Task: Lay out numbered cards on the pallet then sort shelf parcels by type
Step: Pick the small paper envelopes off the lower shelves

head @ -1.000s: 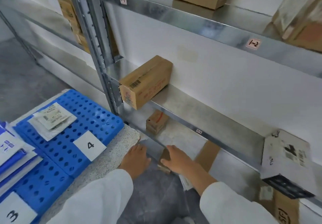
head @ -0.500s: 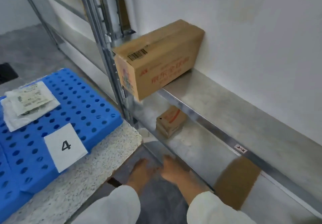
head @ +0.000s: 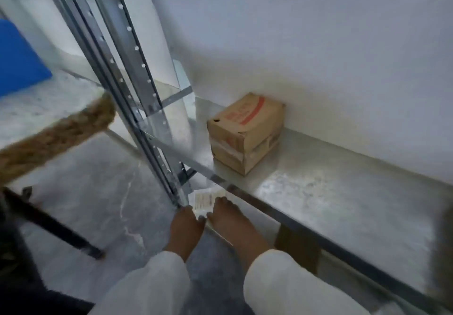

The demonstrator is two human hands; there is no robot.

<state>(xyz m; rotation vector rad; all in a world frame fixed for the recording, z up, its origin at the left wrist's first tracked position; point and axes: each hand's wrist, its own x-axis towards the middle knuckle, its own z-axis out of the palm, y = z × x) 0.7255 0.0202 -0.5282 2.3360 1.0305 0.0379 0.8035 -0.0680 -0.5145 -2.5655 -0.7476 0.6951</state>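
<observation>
Low under the rack, a flat white parcel with a printed label [head: 204, 200] lies at floor level beside the foot of the metal upright [head: 137, 94]. My left hand [head: 186, 226] holds its near left edge, and my right hand [head: 230, 216] rests fingers on its right side; both are blurred. A small cardboard box with red print [head: 245, 130] stands on the lowest metal shelf [head: 331, 192] against the white wall, beyond my hands. Only a corner of the blue pallet [head: 17, 59] shows at far left; no numbered cards are in view.
The shelf's front rail [head: 282, 214] runs diagonally just above my right hand. A brown cardboard piece [head: 296, 251] sits under the shelf to the right. A blurred brown edge [head: 56, 138] and a dark bar [head: 49, 224] cross the left side above the grey floor.
The view has dropped lower and closer to the bottom shelf; the large box and card 4 have left the frame. My hands have reached forward to the white parcel by the upright.
</observation>
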